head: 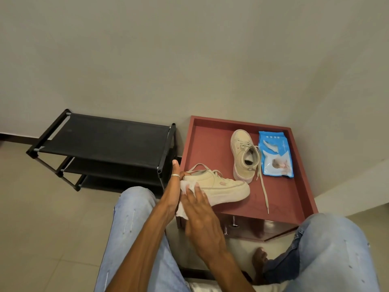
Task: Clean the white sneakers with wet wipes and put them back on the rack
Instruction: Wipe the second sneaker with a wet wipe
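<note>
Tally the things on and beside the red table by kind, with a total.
Sneakers: 2, the held sneaker and the resting sneaker
Wet wipe: 1
Wipe pack: 1
Shoe rack: 1
Red table: 1
Total: 6

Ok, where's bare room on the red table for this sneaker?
Bare: back-left corner, between the table rim and the far sneaker; near-right patch, below the wipes pack, right of the loose lace. Crowded: around the held sneaker.
</note>
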A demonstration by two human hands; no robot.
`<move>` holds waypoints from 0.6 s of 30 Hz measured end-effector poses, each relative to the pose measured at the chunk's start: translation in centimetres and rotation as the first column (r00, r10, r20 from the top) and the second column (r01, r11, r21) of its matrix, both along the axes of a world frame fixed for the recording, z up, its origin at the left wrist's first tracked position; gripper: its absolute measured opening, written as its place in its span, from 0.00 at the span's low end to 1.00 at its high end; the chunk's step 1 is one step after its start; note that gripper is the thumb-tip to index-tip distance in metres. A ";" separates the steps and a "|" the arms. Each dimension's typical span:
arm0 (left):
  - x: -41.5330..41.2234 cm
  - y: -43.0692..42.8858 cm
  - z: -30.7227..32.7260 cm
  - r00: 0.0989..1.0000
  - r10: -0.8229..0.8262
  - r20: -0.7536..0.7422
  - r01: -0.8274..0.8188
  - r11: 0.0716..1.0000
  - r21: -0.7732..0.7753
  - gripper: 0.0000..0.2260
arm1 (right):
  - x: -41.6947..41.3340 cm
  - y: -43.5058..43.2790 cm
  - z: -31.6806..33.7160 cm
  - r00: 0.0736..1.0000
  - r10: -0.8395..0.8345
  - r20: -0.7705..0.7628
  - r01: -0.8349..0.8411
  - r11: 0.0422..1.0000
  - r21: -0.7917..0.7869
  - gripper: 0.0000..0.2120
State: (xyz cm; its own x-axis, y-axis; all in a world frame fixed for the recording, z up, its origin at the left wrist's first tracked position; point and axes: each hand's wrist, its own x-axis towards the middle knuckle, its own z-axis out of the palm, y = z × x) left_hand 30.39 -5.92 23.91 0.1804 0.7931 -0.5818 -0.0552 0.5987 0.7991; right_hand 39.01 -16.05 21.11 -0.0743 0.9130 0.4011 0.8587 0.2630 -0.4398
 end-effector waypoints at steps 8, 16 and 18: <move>0.4 0.1 0.2 1.000 0.025 0.002 -0.025 0.999 -0.045 0.38 | 4.3 -0.2 -1.5 0.986 -0.153 -0.058 0.154 0.988 0.012 0.31; 0.3 0.0 0.3 1.000 0.020 -0.003 -0.020 0.997 -0.076 0.37 | 5.9 0.2 -2.5 0.950 -0.302 -0.083 0.297 0.953 -0.064 0.30; 0.3 0.0 0.3 0.999 0.012 -0.034 -0.013 0.998 -0.056 0.37 | 4.2 0.2 -1.8 0.969 -0.217 -0.118 0.215 0.976 -0.031 0.30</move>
